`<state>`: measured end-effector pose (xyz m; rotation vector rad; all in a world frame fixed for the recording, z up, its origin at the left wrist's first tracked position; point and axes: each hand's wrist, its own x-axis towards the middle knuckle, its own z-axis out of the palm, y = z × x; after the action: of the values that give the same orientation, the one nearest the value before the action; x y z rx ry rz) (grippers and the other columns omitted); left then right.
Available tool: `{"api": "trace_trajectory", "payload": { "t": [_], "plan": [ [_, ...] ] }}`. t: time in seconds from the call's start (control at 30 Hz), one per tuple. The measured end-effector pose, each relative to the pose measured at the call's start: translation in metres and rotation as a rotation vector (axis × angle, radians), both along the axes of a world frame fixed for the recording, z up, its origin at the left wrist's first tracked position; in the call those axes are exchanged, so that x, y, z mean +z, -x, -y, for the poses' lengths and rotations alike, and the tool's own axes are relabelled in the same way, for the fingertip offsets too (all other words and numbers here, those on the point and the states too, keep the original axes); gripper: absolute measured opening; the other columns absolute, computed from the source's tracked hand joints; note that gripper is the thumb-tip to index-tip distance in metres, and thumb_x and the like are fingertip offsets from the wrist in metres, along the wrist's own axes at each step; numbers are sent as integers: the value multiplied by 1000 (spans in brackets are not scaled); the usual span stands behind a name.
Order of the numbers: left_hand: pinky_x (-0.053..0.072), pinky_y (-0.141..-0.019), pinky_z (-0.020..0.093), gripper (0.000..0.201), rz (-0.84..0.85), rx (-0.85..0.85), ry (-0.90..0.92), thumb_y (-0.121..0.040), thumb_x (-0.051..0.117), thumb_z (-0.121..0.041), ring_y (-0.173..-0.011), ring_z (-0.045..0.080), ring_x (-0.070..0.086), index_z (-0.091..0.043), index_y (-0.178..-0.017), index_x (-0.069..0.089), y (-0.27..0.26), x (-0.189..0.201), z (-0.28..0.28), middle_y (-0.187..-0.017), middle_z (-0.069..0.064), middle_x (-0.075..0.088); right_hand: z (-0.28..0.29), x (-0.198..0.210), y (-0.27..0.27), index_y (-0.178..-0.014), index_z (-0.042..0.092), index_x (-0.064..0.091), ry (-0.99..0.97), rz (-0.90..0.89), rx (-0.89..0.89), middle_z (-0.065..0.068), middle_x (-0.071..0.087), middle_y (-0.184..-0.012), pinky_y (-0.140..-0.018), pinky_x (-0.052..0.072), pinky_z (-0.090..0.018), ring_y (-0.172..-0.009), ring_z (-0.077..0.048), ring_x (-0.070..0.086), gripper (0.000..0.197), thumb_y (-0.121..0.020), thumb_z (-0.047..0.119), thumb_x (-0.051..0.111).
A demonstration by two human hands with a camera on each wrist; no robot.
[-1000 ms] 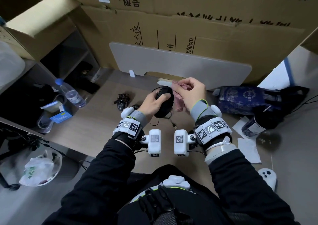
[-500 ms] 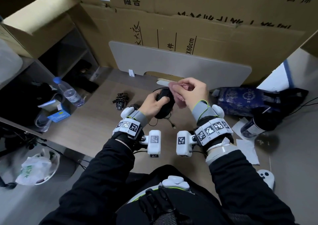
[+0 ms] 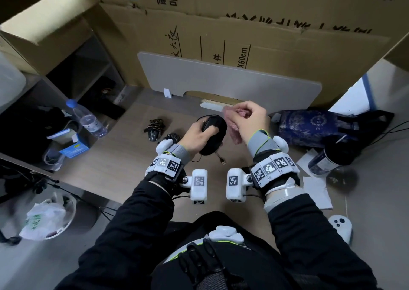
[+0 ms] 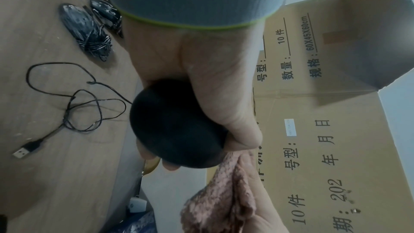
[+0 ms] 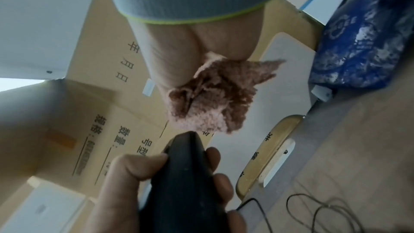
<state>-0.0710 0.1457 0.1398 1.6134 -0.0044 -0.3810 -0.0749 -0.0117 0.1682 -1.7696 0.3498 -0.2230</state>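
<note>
My left hand [image 3: 200, 134] grips a black wired computer mouse [image 3: 214, 134] above the wooden desk [image 3: 110, 168], thumb on one side and fingers on the other. The left wrist view shows the mouse [image 4: 177, 125] from its rounded back end; the right wrist view shows the mouse [image 5: 186, 183] edge-on. Its cable [image 4: 89, 105] trails in loops on the desk and ends in a USB plug [image 4: 27, 149]. My right hand [image 3: 250, 121] holds a bunched pink fluffy cloth [image 3: 234, 132] just right of the mouse's front end. The cloth [image 5: 210, 98] hangs from the curled fingers.
Two more black mice wrapped in their cables [image 3: 155, 128] lie left of my hands. A grey board [image 3: 221, 83] leans on cardboard boxes [image 3: 243, 23] behind. A water bottle [image 3: 88, 119] is at left. A blue bag [image 3: 309, 125], dark flask [image 3: 329, 159] and paper sheets [image 3: 316, 192] are at right.
The right hand with the cloth has lifted slightly up and to the right along the mouse. The left hand has kept its grip, nearly still.
</note>
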Motion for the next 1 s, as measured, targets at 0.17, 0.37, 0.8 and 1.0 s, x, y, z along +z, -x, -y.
{"api": "trace_trajectory", "payload": {
  "t": [0.17,0.37,0.8,1.0],
  "plan": [
    [59,-69,30,22,55,-8,-34,-93,61,-21,-80,26,68,-7,-109,62,0,2,-2,-98,14,69,-3,1,4,-78,19,71,-139,37,219,3,66,-66,-56,49,-26,-52,-8,56,17,-72,18,86],
    [59,-66,37,28,39,7,-55,-89,61,-14,-73,27,67,-3,-115,59,2,0,-7,-97,16,65,-4,-5,2,-78,27,70,101,21,59,7,72,-78,-71,53,-23,-73,-8,66,17,-70,35,84],
    [58,-76,40,30,50,28,-86,-86,65,-29,-83,24,66,-10,-109,64,3,1,-10,-100,13,68,-9,-7,4,-79,25,71,113,-24,189,6,70,-69,-64,51,-26,-61,-10,62,22,-68,39,82],
    [59,-78,41,36,14,40,-56,-77,62,-30,-82,24,67,-14,-108,67,4,-1,-11,-94,6,69,-4,-7,4,-79,24,71,35,47,180,7,71,-76,-72,54,-23,-69,-5,63,18,-72,33,84]
  ]
}}
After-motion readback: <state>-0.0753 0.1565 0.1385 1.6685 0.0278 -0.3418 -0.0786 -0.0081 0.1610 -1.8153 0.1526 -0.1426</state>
